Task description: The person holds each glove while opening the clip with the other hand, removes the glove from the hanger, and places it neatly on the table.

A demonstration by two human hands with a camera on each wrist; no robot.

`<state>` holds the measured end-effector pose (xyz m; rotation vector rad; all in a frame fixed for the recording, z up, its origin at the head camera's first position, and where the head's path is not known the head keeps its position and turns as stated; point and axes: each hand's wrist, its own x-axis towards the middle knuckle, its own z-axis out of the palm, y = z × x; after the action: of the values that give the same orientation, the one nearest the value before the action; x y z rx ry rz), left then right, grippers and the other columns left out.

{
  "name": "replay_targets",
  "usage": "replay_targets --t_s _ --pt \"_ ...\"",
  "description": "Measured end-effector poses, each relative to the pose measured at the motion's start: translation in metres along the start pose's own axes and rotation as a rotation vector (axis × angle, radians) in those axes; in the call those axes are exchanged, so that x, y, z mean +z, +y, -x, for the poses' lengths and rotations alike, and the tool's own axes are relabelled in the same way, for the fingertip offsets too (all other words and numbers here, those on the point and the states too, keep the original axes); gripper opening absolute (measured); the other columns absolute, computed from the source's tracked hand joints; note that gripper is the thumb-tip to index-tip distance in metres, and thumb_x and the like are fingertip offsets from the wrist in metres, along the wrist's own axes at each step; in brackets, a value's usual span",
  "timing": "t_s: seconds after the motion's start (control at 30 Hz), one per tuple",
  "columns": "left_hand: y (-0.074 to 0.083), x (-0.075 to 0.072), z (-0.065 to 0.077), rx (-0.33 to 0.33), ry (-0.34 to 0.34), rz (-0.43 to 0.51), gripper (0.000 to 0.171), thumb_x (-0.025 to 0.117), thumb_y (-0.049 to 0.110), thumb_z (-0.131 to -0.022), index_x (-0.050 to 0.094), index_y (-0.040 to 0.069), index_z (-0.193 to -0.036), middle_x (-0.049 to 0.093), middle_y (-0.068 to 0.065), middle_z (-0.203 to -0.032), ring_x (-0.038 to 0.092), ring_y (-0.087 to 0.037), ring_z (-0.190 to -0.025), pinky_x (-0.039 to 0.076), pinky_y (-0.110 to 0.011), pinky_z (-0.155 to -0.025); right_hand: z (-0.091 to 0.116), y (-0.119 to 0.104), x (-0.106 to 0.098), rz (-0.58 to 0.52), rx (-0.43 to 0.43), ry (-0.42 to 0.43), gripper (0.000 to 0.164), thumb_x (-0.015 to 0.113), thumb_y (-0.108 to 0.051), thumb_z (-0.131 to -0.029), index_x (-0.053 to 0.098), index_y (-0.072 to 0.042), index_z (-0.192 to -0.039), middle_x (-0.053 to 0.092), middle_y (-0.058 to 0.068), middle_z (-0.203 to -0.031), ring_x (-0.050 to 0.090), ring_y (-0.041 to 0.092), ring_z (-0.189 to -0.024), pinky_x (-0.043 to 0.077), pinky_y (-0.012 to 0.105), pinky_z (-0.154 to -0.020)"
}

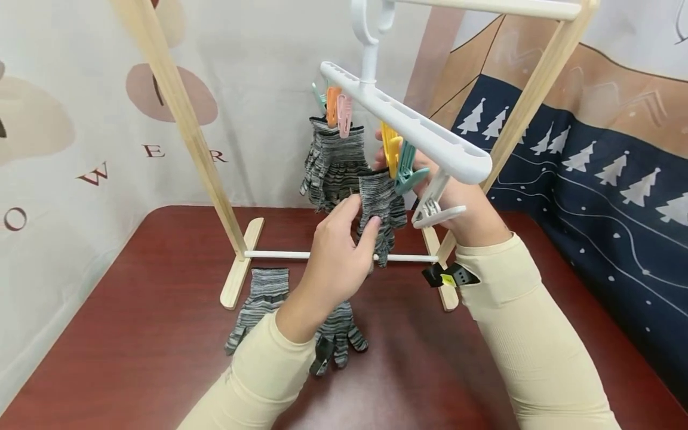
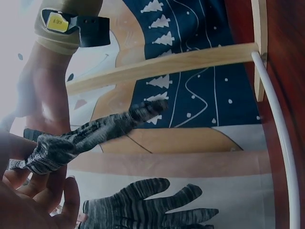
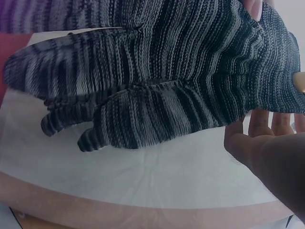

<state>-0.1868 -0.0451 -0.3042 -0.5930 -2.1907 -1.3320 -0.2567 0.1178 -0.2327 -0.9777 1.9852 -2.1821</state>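
Observation:
A grey-striped knit glove [image 1: 376,194] hangs below the white hanger bar [image 1: 408,119]. My left hand [image 1: 338,251] holds this glove near its cuff, thumb in front. Behind the bar, my right hand [image 1: 451,197] pinches a yellow clothespin [image 1: 389,149] at the cuff's upper corner; its thumb is mostly hidden. A teal clothespin [image 1: 407,170] hangs beside the yellow one. Farther back, more striped gloves [image 1: 335,158] hang under orange [image 1: 332,106] and pink [image 1: 344,114] clothespins. In the right wrist view, the glove [image 3: 190,62] spreads close across the picture.
Wooden posts [image 1: 183,119] support the hanger's frame, with a white crossbar [image 1: 279,255] low between them. Two striped gloves [image 1: 269,286] lie on the dark red table [image 1: 134,334], partly behind my left arm. A white clothespin [image 1: 438,209] hangs at the bar's near end.

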Motion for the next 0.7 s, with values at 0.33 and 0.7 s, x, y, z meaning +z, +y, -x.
replay_targets --t_s 0.33,0.7 --pt "0.001 0.001 0.001 0.006 -0.003 -0.008 0.022 0.056 0.014 -0.101 0.043 0.006 -0.084 0.035 -0.005 -0.077 0.034 -0.018 -0.066 0.032 -0.030 -0.061 -0.017 0.017 -0.007 -0.147 0.008 0.019 0.087 0.090 -0.054 -0.053 0.063 -0.007 -0.122 0.070 -0.003 -0.101 0.067 0.010 -0.089 0.052 0.024 -0.086" --pt "0.001 0.000 0.003 -0.028 -0.043 0.001 0.027 0.056 0.011 -0.099 0.060 0.002 -0.124 0.062 -0.006 -0.107 0.056 -0.018 -0.090 0.050 -0.035 -0.079 0.004 -0.003 0.010 -0.186 -0.036 0.257 0.037 0.072 -0.019 -0.093 0.067 -0.005 -0.126 0.070 0.011 -0.112 0.069 0.019 -0.094 0.053 0.031 -0.092"
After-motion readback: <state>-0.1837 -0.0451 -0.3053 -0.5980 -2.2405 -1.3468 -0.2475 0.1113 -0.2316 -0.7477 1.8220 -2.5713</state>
